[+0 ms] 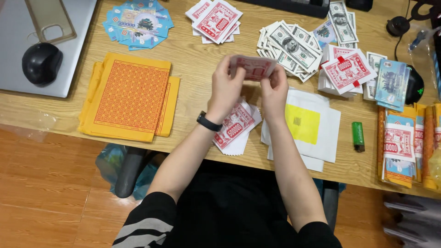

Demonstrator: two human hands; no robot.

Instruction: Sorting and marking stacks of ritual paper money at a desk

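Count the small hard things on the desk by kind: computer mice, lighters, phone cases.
Black computer mice: 2
Green lighter: 1
Clear phone case: 1
Total: 4
The left hand and right hand pinch red-and-white notes, not counted.

On the wooden tabletop (193, 69) lie a stack of yellow-orange patterned sheets (131, 96), a fan of blue notes (138, 23), and a green lighter (358, 136). A black mouse (41, 63) rests on a grey pad, perhaps a laptop (27, 46).
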